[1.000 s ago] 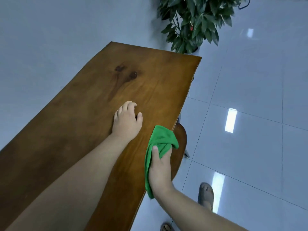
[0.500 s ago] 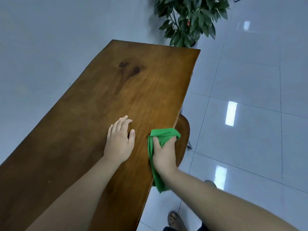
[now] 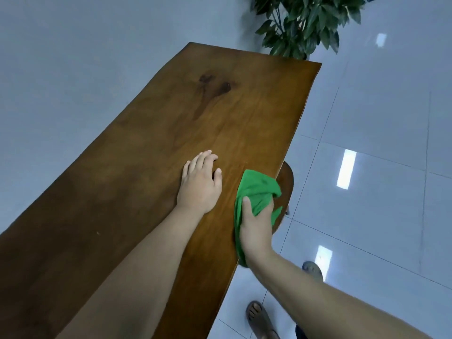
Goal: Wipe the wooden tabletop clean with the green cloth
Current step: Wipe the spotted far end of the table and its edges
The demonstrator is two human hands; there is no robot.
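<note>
1. Your long brown wooden tabletop runs from the lower left up toward the far end, with a pale grey wall along its left side. Two dark knot marks sit in the grain in its far half.
2. Your left hand lies palm down on the wood, near the right edge. Its fingers are straight and close together, with the thumb a little apart, and it holds nothing.
3. Just to the right of that hand, the soft green cloth lies bunched on the tabletop at its right edge. The near end of the cloth hangs over the side.
4. Your right hand grips the cloth from above. The thumb presses into the folds and the fingers curl round the far side, out of sight.
5. A round brown wooden stool seat shows below the table edge, partly hidden by the cloth and your hand.
6. Your two feet in grey-brown sandals stand on the floor, one near the bottom of the view and the other just beyond your right forearm.
7. A dark green leafy plant stands past the table's far right corner.
8. The glossy pale grey tiled floor fills the right side and reflects bright ceiling lights.
</note>
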